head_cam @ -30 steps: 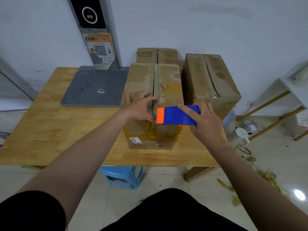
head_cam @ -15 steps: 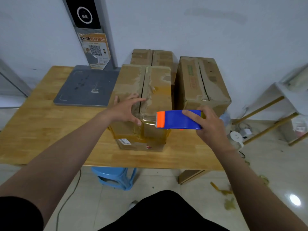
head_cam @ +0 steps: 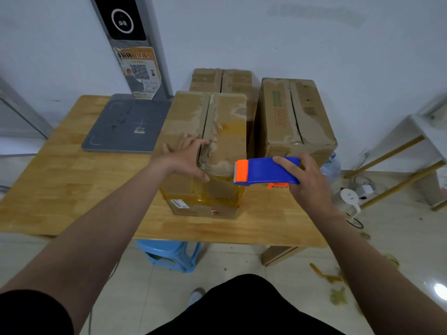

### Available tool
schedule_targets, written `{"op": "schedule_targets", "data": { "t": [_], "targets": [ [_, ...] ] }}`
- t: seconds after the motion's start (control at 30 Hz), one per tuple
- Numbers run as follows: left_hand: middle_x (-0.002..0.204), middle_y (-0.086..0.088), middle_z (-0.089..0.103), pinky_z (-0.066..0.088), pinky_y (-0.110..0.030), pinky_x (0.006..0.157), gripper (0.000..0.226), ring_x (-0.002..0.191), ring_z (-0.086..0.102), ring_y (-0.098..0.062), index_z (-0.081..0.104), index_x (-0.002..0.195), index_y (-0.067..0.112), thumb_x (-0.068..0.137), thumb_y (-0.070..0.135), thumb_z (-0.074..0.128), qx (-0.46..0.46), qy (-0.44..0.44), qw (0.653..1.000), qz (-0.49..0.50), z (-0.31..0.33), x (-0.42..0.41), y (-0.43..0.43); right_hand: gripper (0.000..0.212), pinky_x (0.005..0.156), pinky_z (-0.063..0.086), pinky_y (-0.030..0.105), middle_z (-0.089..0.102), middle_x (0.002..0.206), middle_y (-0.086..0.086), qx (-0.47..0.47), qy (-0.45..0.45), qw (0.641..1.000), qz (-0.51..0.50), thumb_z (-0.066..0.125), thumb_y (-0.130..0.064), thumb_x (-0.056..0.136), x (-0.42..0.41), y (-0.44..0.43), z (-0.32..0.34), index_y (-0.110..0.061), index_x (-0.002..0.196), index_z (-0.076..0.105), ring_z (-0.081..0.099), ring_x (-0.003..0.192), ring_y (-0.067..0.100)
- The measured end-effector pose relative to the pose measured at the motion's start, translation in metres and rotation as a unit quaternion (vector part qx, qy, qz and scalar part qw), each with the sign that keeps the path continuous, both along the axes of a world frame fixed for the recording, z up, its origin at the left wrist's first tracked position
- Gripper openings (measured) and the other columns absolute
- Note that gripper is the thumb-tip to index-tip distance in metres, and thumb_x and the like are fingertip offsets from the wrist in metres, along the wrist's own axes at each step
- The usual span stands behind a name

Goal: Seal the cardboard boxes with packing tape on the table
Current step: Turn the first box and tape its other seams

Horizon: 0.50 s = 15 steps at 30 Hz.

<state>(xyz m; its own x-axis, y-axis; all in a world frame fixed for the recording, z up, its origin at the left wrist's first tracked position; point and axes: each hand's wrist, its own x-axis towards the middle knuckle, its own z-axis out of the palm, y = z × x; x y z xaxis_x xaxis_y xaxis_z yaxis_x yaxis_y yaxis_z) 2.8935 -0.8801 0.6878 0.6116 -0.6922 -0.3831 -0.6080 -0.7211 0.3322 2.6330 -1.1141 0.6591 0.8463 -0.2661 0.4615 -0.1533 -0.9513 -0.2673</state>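
A worn cardboard box (head_cam: pixel 225 122) stands near the front edge of the wooden table (head_cam: pixel 60 184), its two top flaps meeting at a middle seam. My left hand (head_cam: pixel 187 157) lies flat on the near left flap, fingers spread beside the seam. My right hand (head_cam: pixel 307 182) grips a blue and orange tape dispenser (head_cam: pixel 263 170), held level just off the box's near right corner, with its toothed orange end pointing left. Yellowish tape covers the box's front face. A second box (head_cam: pixel 295 117) stands to the right, and a third box (head_cam: pixel 221 79) behind.
A grey flat scale platform (head_cam: pixel 125 124) lies at the table's back left, with a post bearing a QR poster (head_cam: pixel 140 71) behind it. A blue stool (head_cam: pixel 169 255) sits under the table. Tape scraps litter the floor at the right, near a white rack (head_cam: pixel 411 146).
My right hand has drawn the dispenser rightward, away from the box's seam. My left hand has flattened and slid a little left on the flap. The view has shifted.
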Motion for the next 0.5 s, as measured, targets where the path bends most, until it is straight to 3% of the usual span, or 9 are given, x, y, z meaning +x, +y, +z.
{"op": "schedule_targets", "data": {
  "t": [0.13,0.3,0.4,0.5],
  "targets": [
    [0.169,0.010,-0.007,-0.017,-0.076,0.110,0.123,0.155,-0.024,-0.020,0.020,0.150,0.048,0.051,0.065,0.092,-0.004,-0.026,0.999,0.040,-0.006,-0.015,-0.010,0.053,0.056,0.052,0.036,0.049,0.113,0.010,0.021,0.009,1.000,-0.002,0.055,-0.030,0.090,0.000,-0.002,-0.007,-0.033,0.143,0.047,0.051,0.097,0.020],
    [0.168,0.005,-0.019,-0.015,-0.083,0.105,0.133,0.151,-0.034,-0.027,0.009,0.152,0.052,0.047,0.077,0.087,0.030,-0.021,0.998,0.052,-0.002,-0.026,-0.023,0.058,0.056,0.053,0.038,0.050,0.112,0.011,0.027,0.010,1.000,0.002,0.062,-0.023,0.089,0.000,-0.006,-0.013,-0.033,0.143,0.046,0.053,0.096,0.023],
    [0.168,0.002,-0.019,-0.013,-0.084,0.105,0.134,0.150,-0.034,-0.031,0.009,0.154,0.047,0.049,0.073,0.089,0.042,-0.016,0.997,0.064,0.002,-0.029,-0.031,0.054,0.055,0.052,0.036,0.050,0.110,0.011,0.032,0.004,0.999,0.003,0.055,-0.026,0.089,0.000,-0.006,-0.013,-0.032,0.142,0.047,0.052,0.094,0.022],
    [0.167,0.000,-0.005,-0.013,-0.080,0.110,0.132,0.155,-0.019,-0.031,0.014,0.157,0.038,0.054,0.062,0.092,0.021,-0.045,0.998,0.039,0.003,-0.033,-0.035,0.055,0.056,0.054,0.038,0.050,0.111,0.011,0.038,0.008,0.999,0.008,0.057,-0.023,0.089,0.000,-0.008,-0.016,-0.031,0.143,0.047,0.053,0.095,0.023]
  ]
}}
